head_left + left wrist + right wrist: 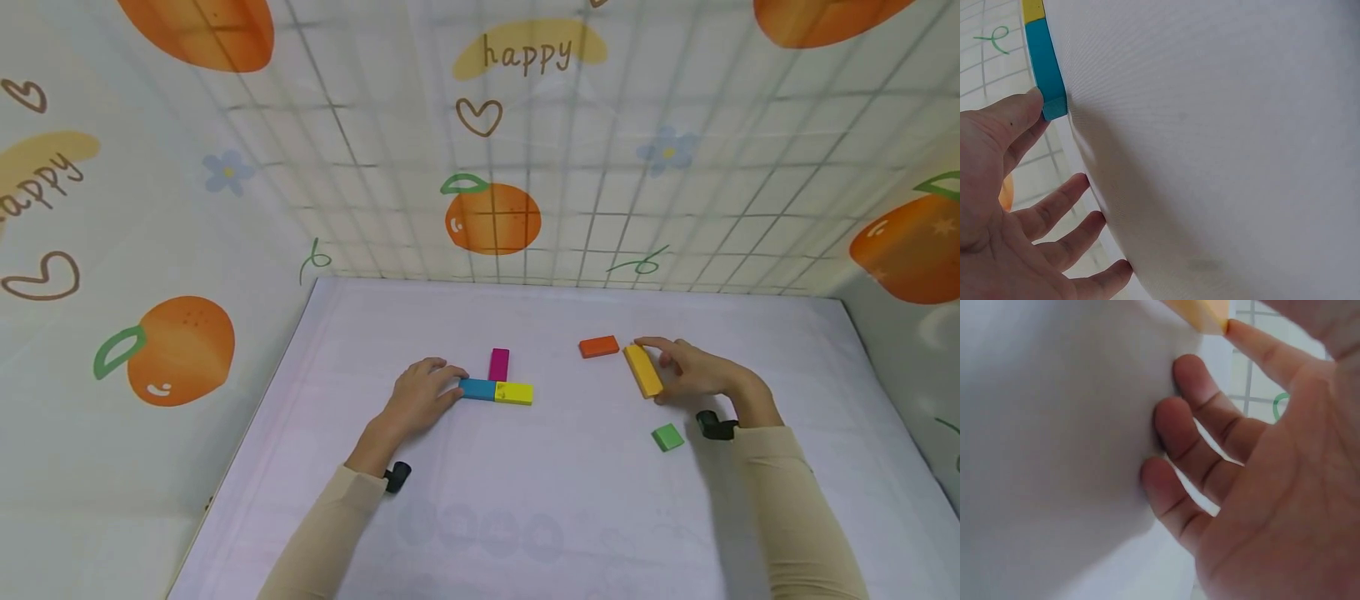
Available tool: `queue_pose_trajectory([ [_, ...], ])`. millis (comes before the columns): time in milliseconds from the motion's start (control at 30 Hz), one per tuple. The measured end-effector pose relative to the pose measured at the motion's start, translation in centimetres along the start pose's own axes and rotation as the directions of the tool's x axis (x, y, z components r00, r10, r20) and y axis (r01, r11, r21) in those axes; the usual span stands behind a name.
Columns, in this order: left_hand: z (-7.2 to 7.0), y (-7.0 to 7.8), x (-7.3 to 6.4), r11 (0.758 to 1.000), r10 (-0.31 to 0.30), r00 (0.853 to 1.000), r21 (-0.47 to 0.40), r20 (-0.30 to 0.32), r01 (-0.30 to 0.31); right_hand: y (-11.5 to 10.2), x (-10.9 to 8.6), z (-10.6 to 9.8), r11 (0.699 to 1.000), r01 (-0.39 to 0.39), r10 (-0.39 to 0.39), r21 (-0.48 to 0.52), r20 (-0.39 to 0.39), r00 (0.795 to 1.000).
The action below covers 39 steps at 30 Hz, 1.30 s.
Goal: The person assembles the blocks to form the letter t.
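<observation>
My left hand (426,392) pinches the near-left end of a blue block (477,389) between thumb and index finger; its other fingers are spread, tips at the tabletop. The blue block (1046,62) meets a yellow block (514,393) end to end, and a magenta block (499,364) stands off their far side near the joint. On the right, my right hand (701,371) holds an orange-yellow block (642,372) by its two ends, index finger at the far end and thumb at the near end. Only a corner of the orange-yellow block (1200,315) shows in the right wrist view.
A red-orange block (598,347) lies just left of the held orange-yellow one. Nearer the front is a small green block (667,437). The white table (570,500) is bordered at the back by a curtain (375,217) printed with oranges, over a wire grid.
</observation>
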<state>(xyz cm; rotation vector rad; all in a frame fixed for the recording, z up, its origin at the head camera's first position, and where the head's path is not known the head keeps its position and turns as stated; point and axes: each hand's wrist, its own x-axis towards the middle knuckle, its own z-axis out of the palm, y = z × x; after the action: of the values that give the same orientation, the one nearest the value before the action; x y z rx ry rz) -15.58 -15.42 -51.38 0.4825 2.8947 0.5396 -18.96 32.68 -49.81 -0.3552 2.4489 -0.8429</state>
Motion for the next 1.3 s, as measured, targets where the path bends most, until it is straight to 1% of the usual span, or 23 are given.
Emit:
queue_pose_trajectory([
  [233, -0.2, 0.2, -0.1, 1.0, 0.006, 1.0, -0.012, -0.01, -0.006, 0.0, -0.5, 0.2, 1.0, -0.016, 0.016, 0.019, -0.005, 1.0],
  [367, -0.1, 0.2, -0.2, 1.0, 0.004, 1.0, -0.018, -0.005, -0.004, -0.4, -0.9, 0.2, 1.0, 0.004, -0.004, 0.017, -0.014, 1.0],
  [500, 0.0, 0.0, -0.1, 1.0, -0.003, 1.0, -0.022, 0.003, 0.003, -1.0, -1.3, 0.2, 0.999, 0.044, -0.043, 0.005, -0.03, 0.999],
  [767, 0.0, -0.1, -0.1, 1.0, -0.004, 1.0, -0.023, 0.004, 0.004, -2.7, -2.1, 0.2, 0.996, 0.088, -0.085, 0.035, -0.062, 0.994],
  [867, -0.1, 0.0, -0.2, 1.0, -0.006, 1.0, -0.02, 0.004, 0.007, -3.3, -2.3, 0.5, 0.993, 0.119, -0.116, 0.024, -0.09, 0.989],
  [1100, -0.1, 0.1, -0.2, 1.0, -0.006, 1.0, -0.019, -0.002, 0.006, -4.4, -2.5, 1.6, 0.991, 0.129, -0.125, 0.022, -0.134, 0.983],
  [1300, 0.0, 0.0, -0.1, 1.0, 0.003, 1.0, -0.016, -0.012, -0.003, -5.2, -2.6, 2.6, 0.987, 0.155, -0.149, 0.031, -0.157, 0.976],
])
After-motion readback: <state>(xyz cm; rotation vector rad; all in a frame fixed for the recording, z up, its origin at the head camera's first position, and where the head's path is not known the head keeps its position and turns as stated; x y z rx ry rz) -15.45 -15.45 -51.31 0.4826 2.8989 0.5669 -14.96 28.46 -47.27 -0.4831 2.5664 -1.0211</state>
